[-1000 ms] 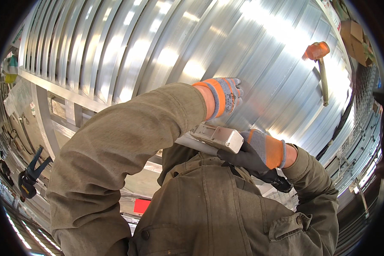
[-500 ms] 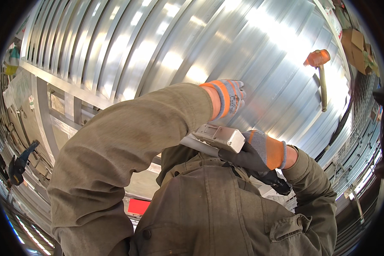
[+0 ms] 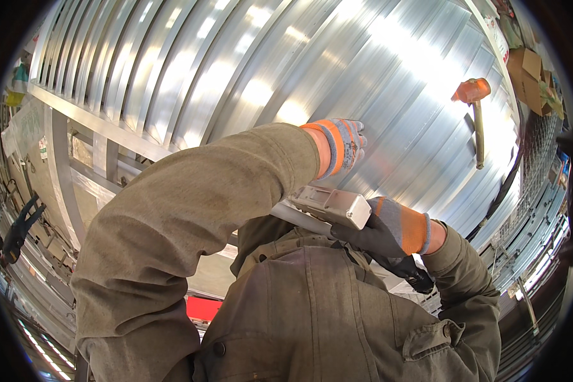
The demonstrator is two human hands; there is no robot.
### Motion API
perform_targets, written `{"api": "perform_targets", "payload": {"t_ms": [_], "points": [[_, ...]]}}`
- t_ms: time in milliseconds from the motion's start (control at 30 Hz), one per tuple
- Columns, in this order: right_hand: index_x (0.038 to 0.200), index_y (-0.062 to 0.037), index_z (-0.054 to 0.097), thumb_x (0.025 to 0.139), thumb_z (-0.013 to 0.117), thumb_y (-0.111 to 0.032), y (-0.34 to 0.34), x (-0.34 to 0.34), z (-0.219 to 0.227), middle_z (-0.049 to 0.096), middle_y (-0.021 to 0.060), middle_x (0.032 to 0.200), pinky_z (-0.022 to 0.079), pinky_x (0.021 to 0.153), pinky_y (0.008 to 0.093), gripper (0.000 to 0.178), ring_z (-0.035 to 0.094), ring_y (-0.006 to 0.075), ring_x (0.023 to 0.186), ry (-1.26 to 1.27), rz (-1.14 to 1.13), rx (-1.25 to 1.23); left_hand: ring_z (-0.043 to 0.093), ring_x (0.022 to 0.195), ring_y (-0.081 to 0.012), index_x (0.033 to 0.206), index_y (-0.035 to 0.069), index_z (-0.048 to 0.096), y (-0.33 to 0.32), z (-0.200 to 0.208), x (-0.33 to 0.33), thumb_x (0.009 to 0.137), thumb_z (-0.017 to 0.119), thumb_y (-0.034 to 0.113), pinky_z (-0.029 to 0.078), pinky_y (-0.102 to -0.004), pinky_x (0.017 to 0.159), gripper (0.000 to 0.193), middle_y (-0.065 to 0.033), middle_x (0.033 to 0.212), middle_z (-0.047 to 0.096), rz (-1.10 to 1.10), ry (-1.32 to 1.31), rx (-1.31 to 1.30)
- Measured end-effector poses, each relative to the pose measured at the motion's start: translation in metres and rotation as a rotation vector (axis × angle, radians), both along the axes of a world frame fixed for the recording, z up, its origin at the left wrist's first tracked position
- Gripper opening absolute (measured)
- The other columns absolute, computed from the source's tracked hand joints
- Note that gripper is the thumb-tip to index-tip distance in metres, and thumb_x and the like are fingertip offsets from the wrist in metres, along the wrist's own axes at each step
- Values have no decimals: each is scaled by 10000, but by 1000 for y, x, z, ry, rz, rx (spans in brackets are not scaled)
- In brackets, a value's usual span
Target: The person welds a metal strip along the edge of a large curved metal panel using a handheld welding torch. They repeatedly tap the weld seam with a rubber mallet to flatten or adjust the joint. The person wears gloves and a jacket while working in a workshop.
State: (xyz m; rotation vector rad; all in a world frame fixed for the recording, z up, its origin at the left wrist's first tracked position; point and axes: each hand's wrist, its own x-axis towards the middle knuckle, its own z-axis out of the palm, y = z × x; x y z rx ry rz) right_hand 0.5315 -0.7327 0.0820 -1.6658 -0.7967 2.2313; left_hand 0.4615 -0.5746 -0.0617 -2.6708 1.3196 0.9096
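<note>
Aluminium strips form a ribbed panel [image 3: 267, 76], bordered along its near left edge by a flat frame bar [image 3: 99, 118]. The left hand [image 3: 340, 149], in a grey and orange glove, is positioned over the near middle of the panel with its fingers bent; its palm side is hidden, so whether this grip holds anything cannot be told. The right hand [image 3: 396, 226], gloved alike with a black palm, has its grip closed around the right end of a pale metal block [image 3: 333, 205]. The block is located at the near edge of the panel, between the person's jacket [image 3: 312, 305] and the left hand. A mallet [image 3: 472, 92] with an orange head lies toward the panel's right edge, handle pointing nearward. Beyond that edge is a cardboard box [image 3: 527, 73].
</note>
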Motion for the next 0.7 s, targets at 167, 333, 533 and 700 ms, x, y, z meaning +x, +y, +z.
{"api": "perform_targets", "payload": {"t_ms": [167,333,533,700], "points": [[1475,-83,719,1172,681,-484,-5,0,1,794,83,860,601,772,384,504,734,184,768,-9,25,-48,436,1697,-388,1584,157,729,3,-4,-2,1012,807,240,399,-416,1389,583,-82,1750,586,17,-3,-90],[1430,-72,733,1152,703,-276,-7,3,5,800,57,908,601,720,362,346,720,152,758,13,-1,-45,441,1695,-377,1561,181,748,6,-3,-5,1017,801,234,374,-430,1404,549,-57,1769,577,59,-5,-108],[1412,-64,751,1174,683,-449,-13,0,7,794,82,883,594,783,374,458,706,165,785,4,-36,-37,453,1694,-313,1559,226,735,3,1,-7,1024,811,282,348,-435,1415,543,-3,1790,564,64,-19,-57],[1432,-60,751,1164,711,-426,-22,-1,6,802,70,898,591,782,364,455,700,139,798,25,-89,-37,513,1655,-310,1400,252,847,5,2,-8,1023,793,233,354,-454,1414,381,12,1746,622,44,-69,-99]]}}
